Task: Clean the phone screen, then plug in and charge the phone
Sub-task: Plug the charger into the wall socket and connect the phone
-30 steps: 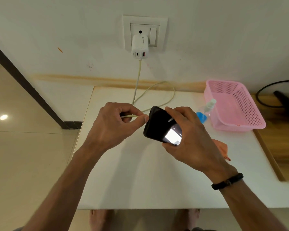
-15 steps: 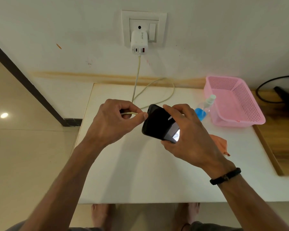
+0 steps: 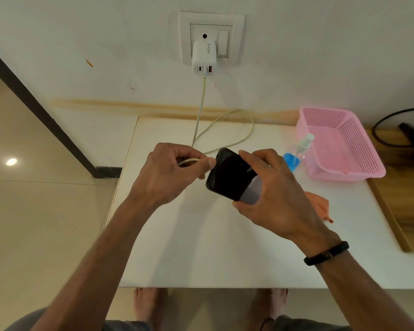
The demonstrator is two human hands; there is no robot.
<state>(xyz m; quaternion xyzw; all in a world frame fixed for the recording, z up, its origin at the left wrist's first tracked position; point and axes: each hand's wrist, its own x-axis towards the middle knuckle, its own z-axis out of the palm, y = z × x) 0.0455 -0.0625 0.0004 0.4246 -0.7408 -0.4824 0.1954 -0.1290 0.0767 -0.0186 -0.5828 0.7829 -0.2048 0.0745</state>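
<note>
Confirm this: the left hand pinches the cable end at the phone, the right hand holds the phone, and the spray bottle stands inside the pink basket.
Wrong on the bottle. The head view shows the spray bottle on the table, outside the pink basket, by its left wall. The rest holds: left hand pinches the cable, right hand holds the phone.

- A pink basket (image 3: 359, 163) with perforated walls stands at the far right of the white tabletop (image 3: 201, 247).
- A black cable (image 3: 382, 123) curves over the wooden surface (image 3: 411, 199) right of the tabletop.
- A black wristband (image 3: 326, 253) circles one wrist.
- Bare feet (image 3: 146, 304) show on the glossy beige floor (image 3: 34, 223) below the tabletop's near edge.
</note>
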